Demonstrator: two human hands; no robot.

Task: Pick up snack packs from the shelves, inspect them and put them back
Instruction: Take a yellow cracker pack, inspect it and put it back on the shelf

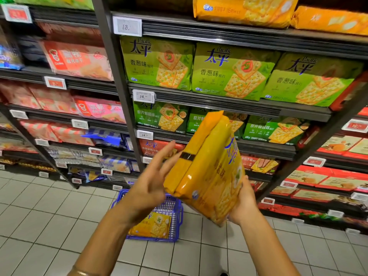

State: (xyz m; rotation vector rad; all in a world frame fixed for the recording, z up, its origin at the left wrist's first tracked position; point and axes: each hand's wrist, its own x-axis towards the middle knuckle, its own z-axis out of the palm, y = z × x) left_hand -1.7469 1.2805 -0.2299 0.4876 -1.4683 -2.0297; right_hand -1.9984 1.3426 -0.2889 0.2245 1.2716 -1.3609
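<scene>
A large yellow cracker pack (209,172) is tilted on its edge in front of me, its side seam turned towards me. My right hand (244,204) grips it from below and behind at its lower right. My left hand (153,176) is beside the pack's left edge with fingers spread, fingertips touching or nearly touching it. More yellow packs (245,10) lie on the top shelf. Green cracker packs (233,72) fill the shelf under that.
A blue shopping basket (175,216) stands on the tiled floor below my hands with another yellow pack (153,228) in it. Dark metal shelf uprights (117,76) divide bays of red, pink and blue snack packs. Price tags (143,96) line the shelf edges.
</scene>
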